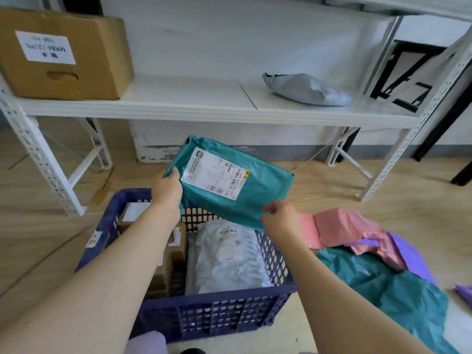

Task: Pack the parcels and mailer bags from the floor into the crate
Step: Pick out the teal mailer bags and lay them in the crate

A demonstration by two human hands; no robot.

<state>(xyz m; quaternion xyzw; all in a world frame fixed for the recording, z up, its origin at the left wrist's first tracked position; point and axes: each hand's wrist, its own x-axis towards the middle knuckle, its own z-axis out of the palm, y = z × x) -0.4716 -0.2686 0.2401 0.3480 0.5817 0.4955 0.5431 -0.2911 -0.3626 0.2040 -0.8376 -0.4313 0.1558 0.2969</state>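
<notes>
Just above the dark blue crate (224, 310), both hands hold one teal mailer bag (255, 200) in the air, with its white label (217, 172) facing up. The left hand (167, 191) grips the bag's left edge, fingers curled round it. The right hand (281, 218) pinches the lower corner between thumb and fingertips.

Inside the crate, one white mailer bag (224, 261) lies on the right side. To its left are brown cardboard parcels (178, 245); at least two show, and the left forearm hides the rest.

On the floor just right of the crate sits a heap of bags: a second teal bag (398, 292), at least two overlapping pink bags (337, 228) and one purple bag (411, 256) under the pink. Another purple corner (465, 293) shows at the picture's right edge.

The white shelf (194, 108) behind carries one large cardboard box (63, 60) and one grey bag (306, 90), well apart.
</notes>
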